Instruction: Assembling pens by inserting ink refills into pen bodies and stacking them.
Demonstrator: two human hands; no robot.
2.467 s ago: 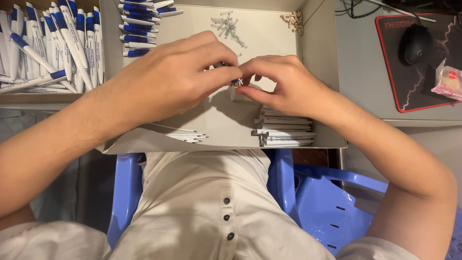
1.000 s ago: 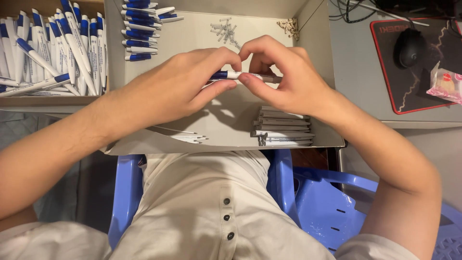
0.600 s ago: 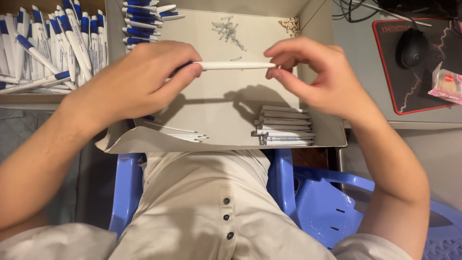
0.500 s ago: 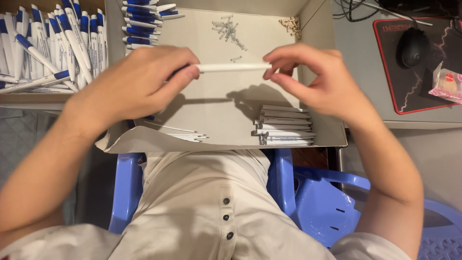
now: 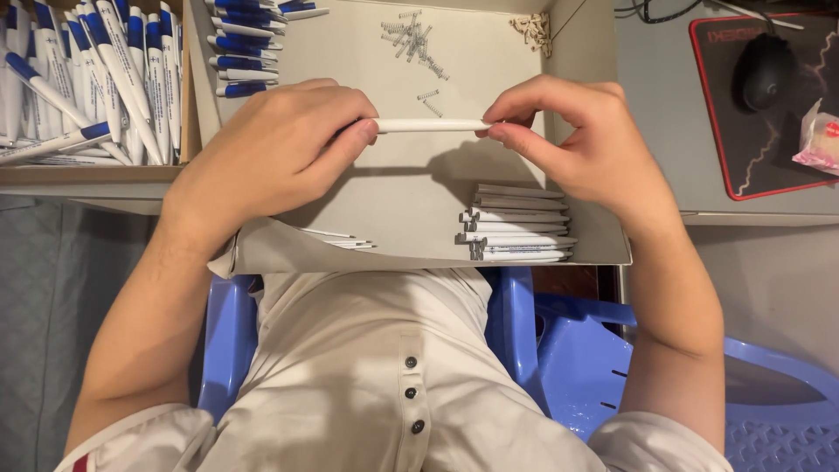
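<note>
**Holding a white pen barrel over the box**

Looking down through the head camera, I've got both hands over a shallow cardboard box [image 5: 577, 236]. My left hand [image 5: 271, 149] pinches one end of a white pen barrel [image 5: 428, 126] between thumb and fingers, and my right hand [image 5: 585, 140] pinches the other end with its fingertips, so the barrel lies level between them, above the middle of the box.

On the box floor, near the far wall, there's a loose scatter of small springs [image 5: 415, 39]. A stack of white barrels [image 5: 516, 232] sits in the near right corner, just below my right hand. A few blue and white pens [image 5: 245, 44] lie in the far left corner, and a bigger pile of finished pens [image 5: 87, 79] fills the tray [image 5: 87, 175] left of the box.

Off to the right, a black mouse [image 5: 765, 70] rests on a red-edged mouse pad [image 5: 752, 166], with a pink wrapped packet [image 5: 821, 140] at the pad's right edge. A blue plastic chair [image 5: 594, 367] shows below the box.
</note>
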